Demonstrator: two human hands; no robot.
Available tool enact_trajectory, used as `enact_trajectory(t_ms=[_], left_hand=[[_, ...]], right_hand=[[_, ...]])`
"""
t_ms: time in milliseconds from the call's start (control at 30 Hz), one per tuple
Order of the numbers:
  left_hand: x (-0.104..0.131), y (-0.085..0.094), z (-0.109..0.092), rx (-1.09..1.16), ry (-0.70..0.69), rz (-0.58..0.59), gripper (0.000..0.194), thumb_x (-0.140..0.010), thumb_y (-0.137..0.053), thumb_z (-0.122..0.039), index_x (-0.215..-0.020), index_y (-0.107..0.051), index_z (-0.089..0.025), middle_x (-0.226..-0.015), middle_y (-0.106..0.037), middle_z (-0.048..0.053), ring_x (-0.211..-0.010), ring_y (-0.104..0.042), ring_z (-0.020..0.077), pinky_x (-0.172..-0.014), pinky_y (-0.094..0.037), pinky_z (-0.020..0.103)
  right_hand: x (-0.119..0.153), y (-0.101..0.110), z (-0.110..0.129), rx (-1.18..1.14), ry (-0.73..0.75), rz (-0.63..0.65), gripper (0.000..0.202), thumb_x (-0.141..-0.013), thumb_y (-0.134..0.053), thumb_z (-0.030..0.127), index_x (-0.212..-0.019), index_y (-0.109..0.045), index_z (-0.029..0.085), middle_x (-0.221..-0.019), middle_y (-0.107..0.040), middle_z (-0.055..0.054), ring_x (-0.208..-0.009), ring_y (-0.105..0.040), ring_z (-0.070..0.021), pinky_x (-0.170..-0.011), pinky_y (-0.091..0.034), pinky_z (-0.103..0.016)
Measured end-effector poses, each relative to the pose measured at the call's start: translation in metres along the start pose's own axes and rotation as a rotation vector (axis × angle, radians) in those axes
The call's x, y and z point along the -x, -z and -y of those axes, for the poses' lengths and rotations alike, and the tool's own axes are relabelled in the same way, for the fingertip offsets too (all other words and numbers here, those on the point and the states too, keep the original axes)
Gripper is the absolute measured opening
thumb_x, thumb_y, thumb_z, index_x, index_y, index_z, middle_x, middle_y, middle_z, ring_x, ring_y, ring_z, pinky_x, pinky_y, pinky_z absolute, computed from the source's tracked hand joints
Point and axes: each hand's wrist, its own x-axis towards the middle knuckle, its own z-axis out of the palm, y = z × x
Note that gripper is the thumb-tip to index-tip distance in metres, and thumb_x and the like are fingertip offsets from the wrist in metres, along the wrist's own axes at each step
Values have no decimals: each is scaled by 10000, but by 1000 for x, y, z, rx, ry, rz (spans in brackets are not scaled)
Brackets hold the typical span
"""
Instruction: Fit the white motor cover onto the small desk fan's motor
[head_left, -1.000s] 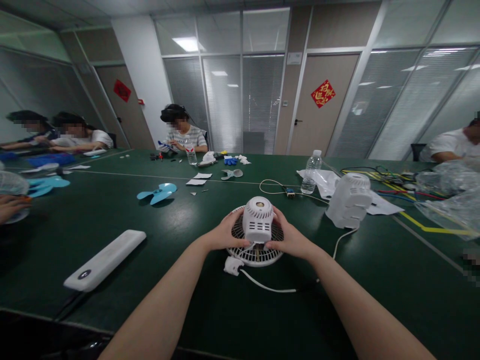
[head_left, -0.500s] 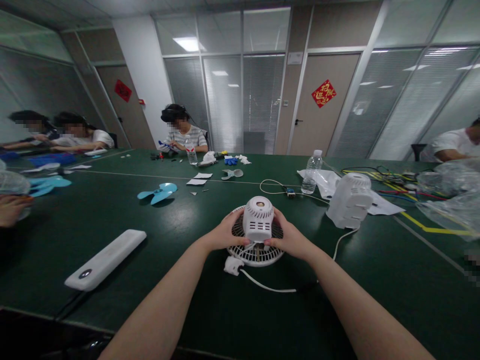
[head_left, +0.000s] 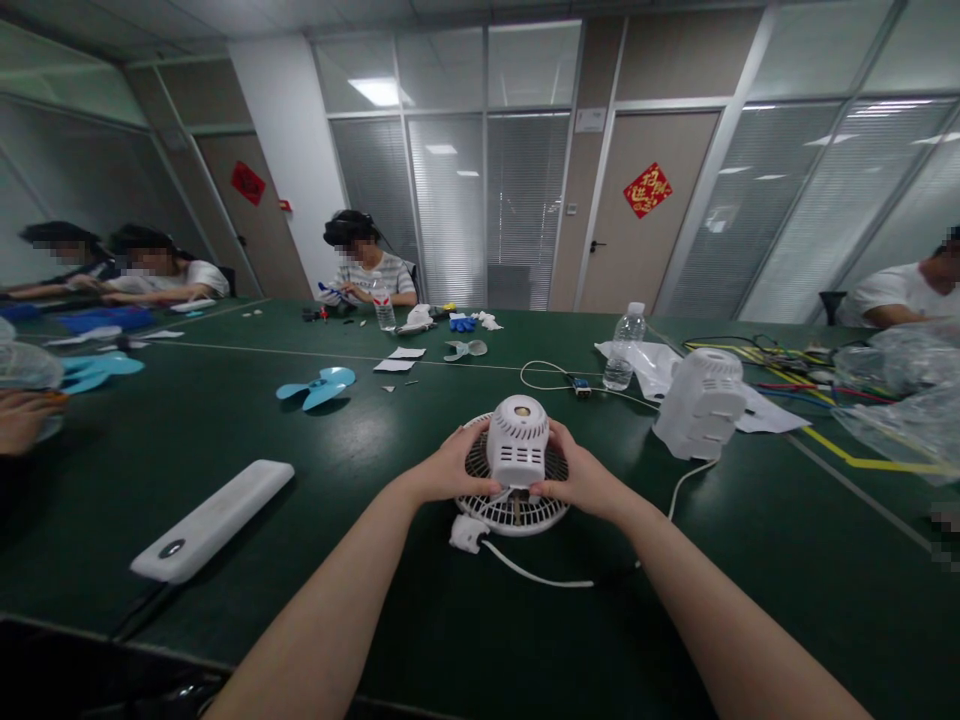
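Both bare hands close on one thing: the left grip (head_left: 454, 470) and the right grip (head_left: 577, 475) clasp a white motor housing (head_left: 517, 445) from either side, thumbs at its near lower edge, the other fingers partly hidden behind it. The housing stands just below the frame's centre, over a round white guard (head_left: 544, 517) that lies on the green tabletop (head_left: 465, 640); whether the two parts are joined cannot be told. The step in hand appears to be holding or setting the housing against the guard, and the next move seems to call for even pressure from both sides, with the housing kept upright. Closest to being in the way are a small white block (head_left: 468, 534), right at the guard's near edge, and the white cord (head_left: 536, 575) running from it towards the right forearm, which could snag. A long white device (head_left: 214, 520) lies at lower left, and a blue fan blade (head_left: 316, 388) left of centre, both well apart from the work. Right of centre stands a second white housing (head_left: 701, 405), near a clear bottle (head_left: 624, 345); beyond, tangled wires (head_left: 780, 365) and clear plastic wrap (head_left: 907, 390) crowd the right edge. A co-worker's hand (head_left: 21, 420) shows at the left edge.
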Motion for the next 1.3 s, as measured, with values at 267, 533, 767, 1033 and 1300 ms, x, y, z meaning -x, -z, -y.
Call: enact_trajectory(t_ms=[267,533,767,1033,1300], left_hand=[[2,2,-5,-40,9,7,1007,-614,-729,-483,-1457,-225,-261,-1443,-379,116,-1302,-362,374,-1066,-305,558],[3,1,-5,-83,4,15,1037,-622,-728,-526,-1466,-193,-250,-1492,-312,120,-1346,-307,377,-1107,-245,572],[5,3,-4,-94,-9,35,1041,-635,-726,-530,-1472,-168,-264,-1533,-240,104,-1397,-214,374,-1141,-158,576],[4,2,-2,-114,-40,42,1029,-615,-742,-535,-1460,-218,-270,-1515,-288,108,-1397,-229,364,-1153,-81,577],[2,-1,2,-115,-37,46,1096,-612,-743,-539,-1485,-139,-267,-1553,-214,109,-1423,-162,367,-1151,4,591]], right_hand=[[0,1,-3,47,14,-25,1020,-666,-792,429,-1462,-171,281,-1428,-408,-121,-1298,-422,-327,-1062,-353,-566],[-1,2,-4,79,50,-32,972,-686,-776,438,-1452,-203,265,-1390,-460,-116,-1256,-469,-317,-1054,-363,-548],[1,1,-4,109,53,-23,905,-707,-748,485,-1432,-261,248,-1406,-443,-114,-1260,-462,-315,-1050,-368,-541],[-2,-2,-8,120,59,-14,984,-644,-801,436,-1437,-251,242,-1424,-415,-111,-1291,-425,-319,-1093,-313,-551],[-4,-1,-19,-13,62,64,1018,-669,-776,461,-1469,-189,237,-1475,-349,-119,-1345,-360,-315,-1129,-254,-540]])
